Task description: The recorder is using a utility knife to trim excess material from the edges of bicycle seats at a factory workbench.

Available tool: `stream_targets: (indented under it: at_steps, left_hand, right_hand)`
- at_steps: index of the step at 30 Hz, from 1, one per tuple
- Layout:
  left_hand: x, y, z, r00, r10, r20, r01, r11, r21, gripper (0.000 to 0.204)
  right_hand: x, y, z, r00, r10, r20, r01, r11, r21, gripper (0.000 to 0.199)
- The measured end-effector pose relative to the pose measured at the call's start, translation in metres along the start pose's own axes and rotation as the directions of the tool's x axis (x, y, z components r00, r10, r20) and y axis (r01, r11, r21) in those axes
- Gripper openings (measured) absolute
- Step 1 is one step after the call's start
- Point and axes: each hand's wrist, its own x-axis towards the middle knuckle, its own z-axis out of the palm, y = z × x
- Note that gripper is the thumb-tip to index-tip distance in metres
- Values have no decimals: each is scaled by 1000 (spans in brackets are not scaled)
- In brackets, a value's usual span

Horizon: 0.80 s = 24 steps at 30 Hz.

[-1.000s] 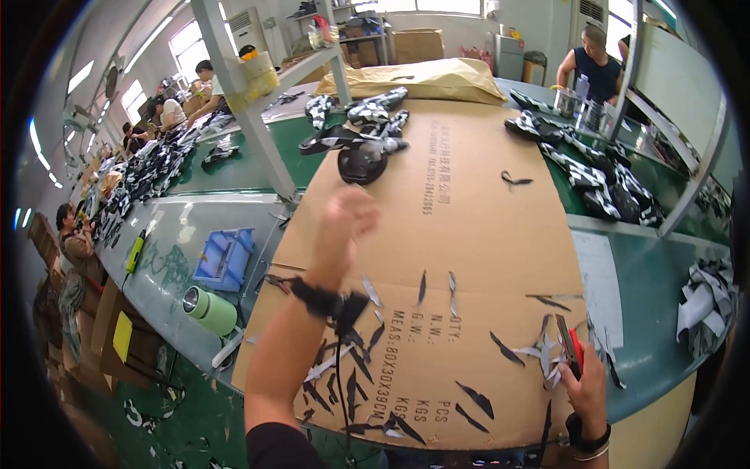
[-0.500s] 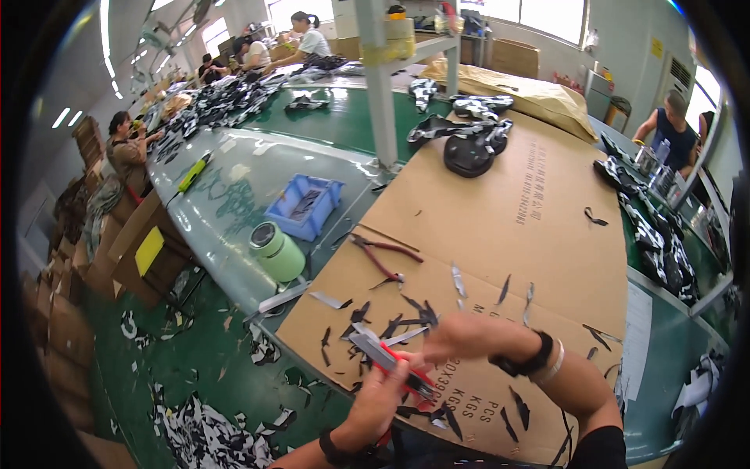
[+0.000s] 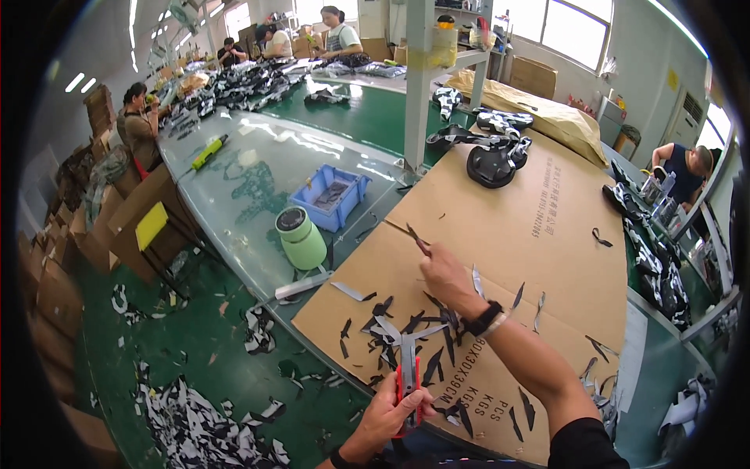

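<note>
My left hand (image 3: 387, 414) is at the near edge of the cardboard sheet (image 3: 547, 227), closed around a red-handled cutter (image 3: 408, 383) whose grey blade points away from me. My right hand (image 3: 441, 273), with a black wristband, reaches forward over the sheet. Its fingers pinch the end of dark pliers (image 3: 417, 239) lying near the sheet's left edge. Between my hands lie several black scraps and grey strips (image 3: 406, 332).
A green cylinder (image 3: 301, 236) and a blue tray (image 3: 332, 195) stand on the glass-topped table to the left. A black round object (image 3: 492, 166) sits by a post (image 3: 418, 86) at the sheet's far end. Other people work at the far tables. Scraps litter the green floor (image 3: 203, 422).
The view has swung. The cutter was held in both hands near me; now only my left hand holds it. My right hand has reached forward to the pliers.
</note>
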Motion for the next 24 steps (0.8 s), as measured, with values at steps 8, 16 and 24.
stream_targets:
  at_steps: [8,16,24]
  left_hand:
    - [11,-2,-19,989,46,143,-68,985,159,46]
    - [19,-1,-12,989,62,132,-96,960,264,43]
    - [22,-5,-15,988,53,147,-87,968,235,38]
  right_hand:
    - [-118,-78,-125,948,-51,315,39,998,42,21]
    - [-152,-74,-136,930,-130,343,142,990,-9,19]
    - [-156,-70,-136,919,-85,384,118,991,-64,21]
